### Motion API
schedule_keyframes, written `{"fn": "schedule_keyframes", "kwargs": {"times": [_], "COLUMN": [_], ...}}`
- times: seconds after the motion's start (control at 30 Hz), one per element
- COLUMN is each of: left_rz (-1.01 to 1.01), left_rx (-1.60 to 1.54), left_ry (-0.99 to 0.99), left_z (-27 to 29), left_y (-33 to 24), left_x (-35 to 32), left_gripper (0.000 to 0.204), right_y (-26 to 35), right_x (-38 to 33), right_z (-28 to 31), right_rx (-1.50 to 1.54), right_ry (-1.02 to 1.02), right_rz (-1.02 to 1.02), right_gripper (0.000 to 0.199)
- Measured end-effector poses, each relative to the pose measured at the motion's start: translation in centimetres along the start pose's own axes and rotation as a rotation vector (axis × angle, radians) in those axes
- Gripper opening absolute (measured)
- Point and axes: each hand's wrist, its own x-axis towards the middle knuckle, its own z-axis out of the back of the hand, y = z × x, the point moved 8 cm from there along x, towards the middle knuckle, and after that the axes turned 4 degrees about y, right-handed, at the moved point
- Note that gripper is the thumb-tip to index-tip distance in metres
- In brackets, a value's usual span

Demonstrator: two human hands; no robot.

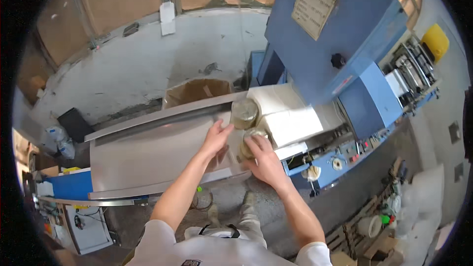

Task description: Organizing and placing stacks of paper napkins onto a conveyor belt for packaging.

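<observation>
Two round, see-through containers stand side by side at the right end of a metal tray table. The far container point(245, 113) touches the edge of the white conveyor-like surface point(288, 99) of the blue machine. My right hand point(266, 160) curls its fingers over the near container point(245, 149), hiding much of it. To the left, my left hand point(216, 138) has its thumb and fingers apart and holds nothing visible. Its fingertips are close to the far container. What the containers hold is not clear.
The smooth metal tray table point(148, 152) has a raised far rim. A tall blue machine point(330, 34) rises at the right, with a control panel point(354, 155) along its near side. Behind the tray stands an open cardboard box point(197, 92). Clutter lies on the lower right floor.
</observation>
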Motion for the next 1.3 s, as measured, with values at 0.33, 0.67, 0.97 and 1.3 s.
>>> {"fn": "schedule_keyframes", "kwargs": {"times": [0.33, 0.67, 0.97, 1.3], "left_rz": [0.031, 0.018, -0.027, 0.172], "left_rx": [-0.275, -0.098, 0.809, 0.822], "left_ry": [-0.152, 0.058, -0.087, -0.127], "left_z": [-0.8, -8.3, -19.7, -19.3], "left_y": [-0.7, 6.5, -2.8, -2.9], "left_x": [5.1, -2.0, 1.9, 1.7], "left_gripper": [0.073, 0.059, 0.094, 0.071], "right_y": [-6.3, -6.7, -19.4, -19.1], "right_x": [4.7, -1.4, -14.2, -14.2], "right_z": [-3.5, 12.4, 13.2, 9.2], "right_rx": [-0.342, 0.541, 1.125, 1.027], "right_ry": [0.419, 0.044, -0.293, -0.136], "right_rz": [0.124, 0.119, -0.424, -0.402], "right_gripper": [0.089, 0.097, 0.099, 0.094]}}
